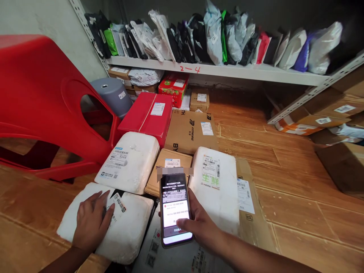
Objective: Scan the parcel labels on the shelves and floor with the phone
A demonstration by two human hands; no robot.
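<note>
My left hand lies with its fingers spread on a white foam box at the lower left, beside and partly over its label. In my right hand is a smartphone with a lit screen, the thumb resting on its lower part. A second white foam box with a label sits behind the first. Another white foam box with green writing is to the right of the phone. Behind the phone, a small brown carton is partly covered.
A red plastic stool stands at the left. Behind the boxes are a red box and a brown carton. Parcels line a metal shelf across the back. Cartons are stacked at the right on the wooden floor.
</note>
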